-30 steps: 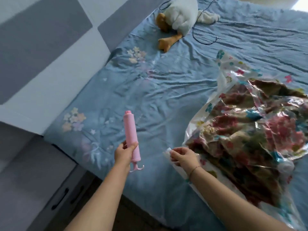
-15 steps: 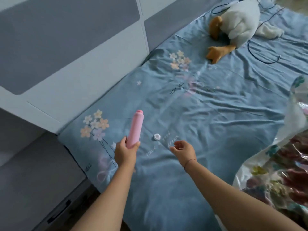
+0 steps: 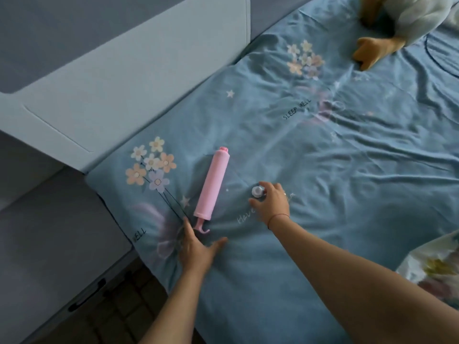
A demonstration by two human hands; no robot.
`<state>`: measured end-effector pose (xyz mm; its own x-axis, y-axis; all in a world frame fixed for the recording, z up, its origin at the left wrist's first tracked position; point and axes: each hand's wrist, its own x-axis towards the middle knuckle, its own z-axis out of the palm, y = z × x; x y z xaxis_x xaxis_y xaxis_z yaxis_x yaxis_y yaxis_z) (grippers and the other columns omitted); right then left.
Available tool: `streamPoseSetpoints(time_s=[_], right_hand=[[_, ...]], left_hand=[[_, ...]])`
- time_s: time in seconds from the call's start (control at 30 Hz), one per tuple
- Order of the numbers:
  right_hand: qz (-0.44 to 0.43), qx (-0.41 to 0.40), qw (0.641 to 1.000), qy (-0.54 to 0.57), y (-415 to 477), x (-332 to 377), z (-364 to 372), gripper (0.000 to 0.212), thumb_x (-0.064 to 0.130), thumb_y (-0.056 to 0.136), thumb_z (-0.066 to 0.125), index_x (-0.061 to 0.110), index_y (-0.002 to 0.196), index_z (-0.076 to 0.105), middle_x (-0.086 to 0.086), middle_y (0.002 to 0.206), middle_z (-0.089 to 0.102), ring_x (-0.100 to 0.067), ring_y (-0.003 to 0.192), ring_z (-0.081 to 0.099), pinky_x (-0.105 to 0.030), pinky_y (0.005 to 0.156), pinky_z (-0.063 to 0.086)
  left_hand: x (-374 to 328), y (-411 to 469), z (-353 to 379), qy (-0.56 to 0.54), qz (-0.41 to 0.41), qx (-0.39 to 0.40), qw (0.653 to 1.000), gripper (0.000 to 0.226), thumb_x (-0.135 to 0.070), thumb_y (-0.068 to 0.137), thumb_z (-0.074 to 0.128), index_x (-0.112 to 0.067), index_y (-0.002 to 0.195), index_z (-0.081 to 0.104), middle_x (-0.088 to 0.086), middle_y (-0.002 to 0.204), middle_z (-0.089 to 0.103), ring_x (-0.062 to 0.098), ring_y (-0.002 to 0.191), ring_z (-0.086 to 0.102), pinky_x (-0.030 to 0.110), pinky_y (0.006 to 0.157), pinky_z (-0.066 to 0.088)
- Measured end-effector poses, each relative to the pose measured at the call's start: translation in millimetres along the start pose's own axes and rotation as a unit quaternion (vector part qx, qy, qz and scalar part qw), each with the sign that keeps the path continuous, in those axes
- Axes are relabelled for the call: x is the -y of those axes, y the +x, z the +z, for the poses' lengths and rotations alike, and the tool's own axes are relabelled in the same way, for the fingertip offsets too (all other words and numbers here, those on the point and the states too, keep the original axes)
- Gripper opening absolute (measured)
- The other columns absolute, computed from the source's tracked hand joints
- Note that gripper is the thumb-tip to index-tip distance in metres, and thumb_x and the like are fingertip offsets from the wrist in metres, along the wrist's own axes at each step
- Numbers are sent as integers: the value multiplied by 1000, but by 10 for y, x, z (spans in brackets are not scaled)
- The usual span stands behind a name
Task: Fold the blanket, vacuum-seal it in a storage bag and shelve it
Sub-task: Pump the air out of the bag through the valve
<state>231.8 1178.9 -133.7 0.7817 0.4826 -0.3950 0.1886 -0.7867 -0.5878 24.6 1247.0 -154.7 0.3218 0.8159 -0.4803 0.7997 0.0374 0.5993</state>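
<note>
A pink hand pump (image 3: 211, 188) lies on the blue bed sheet (image 3: 335, 170), its hooked handle pointing toward me. My left hand (image 3: 197, 249) is flat and open just below that handle, holding nothing. My right hand (image 3: 272, 201) has its fingers curled around a small white valve cap (image 3: 257, 191) that sits on the sheet to the right of the pump. Only a corner of the clear flowered storage bag (image 3: 437, 266) with the blanket inside shows at the right edge.
A white plush duck with orange feet (image 3: 372, 49) lies at the top right, with a thin dark cable beside it. A grey and white padded headboard (image 3: 111, 78) runs along the left. A grey drawer unit (image 3: 62, 264) stands beside the bed.
My left hand has laid the pink pump down on the sheet and let it go. My right hand has reached forward and closed on the white cap. The view has swung left, off the bag.
</note>
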Motion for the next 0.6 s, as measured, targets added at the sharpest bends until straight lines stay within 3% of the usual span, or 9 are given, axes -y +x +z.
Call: streamPoseSetpoints(time_s=[0.07,0.2,0.3,0.4,0.5,0.6], right_hand=[[-13,-5,999,-36,43,-21,48,45,24,80,75,21,123,63,-9,120,52,-30,115,50,-32,94,41],[-40,-34,994,-99,60,-76,142,26,17,86,63,11,110,70,-12,114,57,-34,111,51,-33,86,41],[-78,-40,983,-160,-31,-143,194,20,9,91,55,-3,100,67,-22,106,58,-40,102,55,-40,81,45],[-125,-20,971,-204,-253,-284,212,13,-7,83,55,-11,92,64,-30,97,60,-45,90,60,-46,71,49],[-80,-5,981,-178,-488,-405,58,14,-6,85,53,-4,91,65,-24,99,60,-41,94,59,-39,72,45],[-22,3,997,-77,-798,-496,-256,14,9,89,55,8,78,62,-15,83,61,-36,83,55,-34,67,36]], left_hand=[[76,79,15,-19,-1,27,999,135,-45,58,88,-15,155,-1,13,160,18,28,147,20,43,117,24],[135,111,34,-31,-21,58,998,155,-75,35,76,-23,153,-10,5,161,18,24,145,25,45,115,29],[140,120,37,-40,-15,80,996,151,-65,44,85,-24,153,-11,2,162,11,23,148,18,44,118,24],[152,74,-13,-20,-4,94,995,149,-61,48,85,-25,152,-15,1,163,5,22,149,12,44,120,20],[121,19,-136,-18,-18,109,994,150,-69,44,82,-35,150,-19,-1,163,0,25,149,12,52,113,31],[72,-111,-274,-43,-13,96,994,136,-45,63,86,-35,150,-18,2,163,4,26,148,14,52,113,30]])
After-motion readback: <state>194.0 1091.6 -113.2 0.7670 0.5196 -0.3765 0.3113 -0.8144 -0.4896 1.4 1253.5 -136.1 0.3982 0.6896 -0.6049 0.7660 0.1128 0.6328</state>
